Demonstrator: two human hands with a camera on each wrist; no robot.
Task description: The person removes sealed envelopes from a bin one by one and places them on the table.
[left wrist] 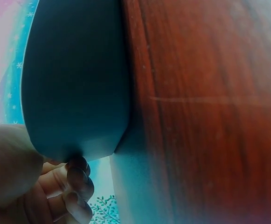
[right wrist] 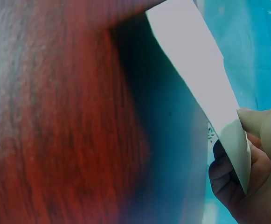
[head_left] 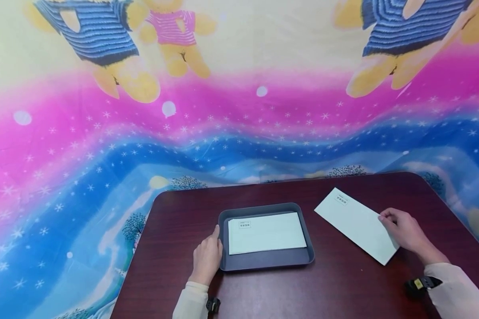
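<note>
A grey tray (head_left: 263,262) holds a small stack of white envelopes (head_left: 268,233) with a printed box at the upper left. My left hand (head_left: 207,258) grips the tray's left side; in the left wrist view the curled fingers of the left hand (left wrist: 63,189) are against the tray wall (left wrist: 77,84). To the right of the tray, my right hand (head_left: 407,232) pinches one white envelope (head_left: 355,223) by its right long edge. The right wrist view has this envelope (right wrist: 196,60) tilted above the table, between thumb and curled fingers of the right hand (right wrist: 256,163).
The dark red wooden table (head_left: 271,292) has rounded far corners. Behind it hangs a printed cloth (head_left: 239,110) with bears, pink and blue bands and snowflakes. Dark bands with devices sit at both wrists.
</note>
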